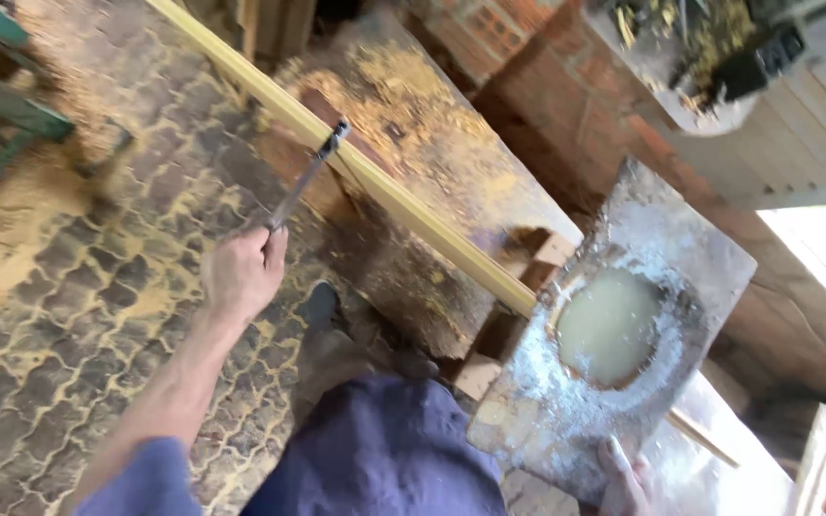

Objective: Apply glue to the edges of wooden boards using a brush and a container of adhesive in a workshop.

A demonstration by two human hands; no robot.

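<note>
Gripping one brush, the left hand has fingers pressed around it; right hand fingers pinch one board bearing one paste pool.

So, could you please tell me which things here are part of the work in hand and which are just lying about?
In use:
- left hand gripping a thin metal tool whose tip meets the long pale wooden strip
- right hand holding the flat board with its whitish paste puddle

Lying about:
- sawdust-covered plank
- wood blocks
- green metal frame
- brick wall
</note>
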